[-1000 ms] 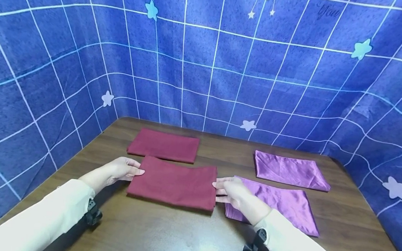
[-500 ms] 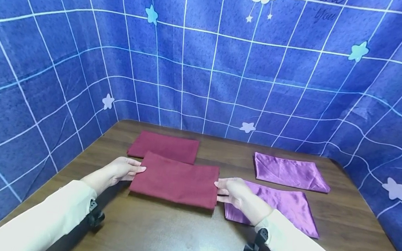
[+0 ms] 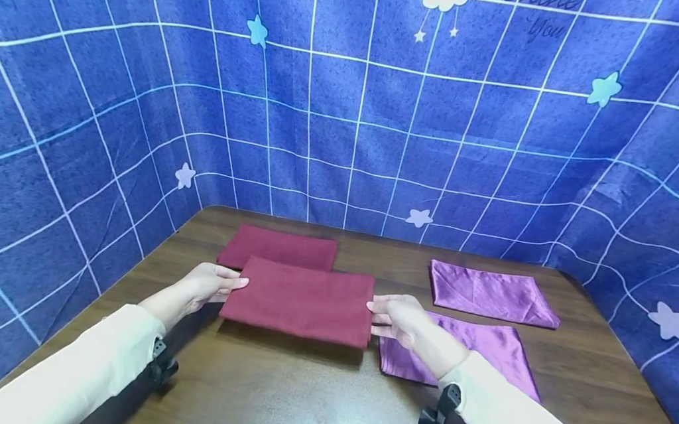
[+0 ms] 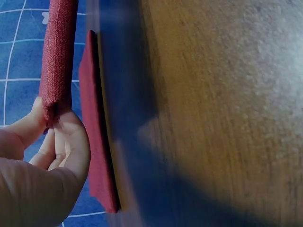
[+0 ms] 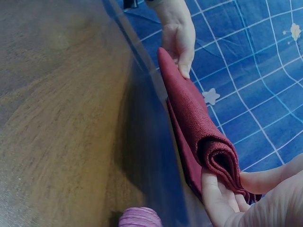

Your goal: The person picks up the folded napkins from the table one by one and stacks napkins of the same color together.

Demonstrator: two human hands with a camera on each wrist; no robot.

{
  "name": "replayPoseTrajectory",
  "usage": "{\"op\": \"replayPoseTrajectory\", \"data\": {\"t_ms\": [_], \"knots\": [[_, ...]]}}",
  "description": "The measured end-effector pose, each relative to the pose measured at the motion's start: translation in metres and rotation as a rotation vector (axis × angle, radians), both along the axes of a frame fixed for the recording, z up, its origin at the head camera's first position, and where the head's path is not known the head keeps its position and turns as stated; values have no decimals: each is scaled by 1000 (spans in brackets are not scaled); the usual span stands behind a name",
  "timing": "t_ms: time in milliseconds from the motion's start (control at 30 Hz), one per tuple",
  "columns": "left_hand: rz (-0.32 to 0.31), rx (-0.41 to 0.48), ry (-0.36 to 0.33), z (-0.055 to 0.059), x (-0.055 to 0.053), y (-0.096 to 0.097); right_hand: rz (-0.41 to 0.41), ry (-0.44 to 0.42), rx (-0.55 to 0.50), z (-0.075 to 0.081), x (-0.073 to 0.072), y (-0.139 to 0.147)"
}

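A folded dark red cloth (image 3: 302, 302) hangs level above the table between both hands. My left hand (image 3: 209, 287) pinches its left end, thumb on top and fingers below, as the left wrist view shows at the cloth's edge (image 4: 59, 56). At the other end my right hand (image 3: 399, 320) pinches it the same way; the rolled layers of the cloth (image 5: 220, 156) show in the right wrist view. Behind it lies a second folded dark red cloth (image 3: 283, 246) on the table, its near edge partly hidden by the held one.
Two folded shiny purple cloths lie to the right: a near one (image 3: 484, 350), partly under my right forearm in the head view, and a far one (image 3: 491, 292). The brown wooden table (image 3: 277, 393) ends at a blue gridded curtain (image 3: 334, 125) behind and beside it.
Both hands have lifted the held red cloth a little and moved it slightly right and away. It now overlaps more of the red cloth behind in the head view.
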State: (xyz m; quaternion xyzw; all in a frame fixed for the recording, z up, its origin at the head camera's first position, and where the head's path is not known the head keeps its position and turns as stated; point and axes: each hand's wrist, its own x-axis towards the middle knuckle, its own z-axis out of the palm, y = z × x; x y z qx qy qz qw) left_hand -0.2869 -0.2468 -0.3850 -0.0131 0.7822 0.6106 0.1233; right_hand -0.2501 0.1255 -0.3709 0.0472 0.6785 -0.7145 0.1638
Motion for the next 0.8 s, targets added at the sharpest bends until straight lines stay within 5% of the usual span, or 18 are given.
{"op": "replayPoseTrajectory", "data": {"t_ms": [800], "knots": [[-5, -1, -12, 25, -7, -8, 2, 52, 24, 20, -5, -8]]}}
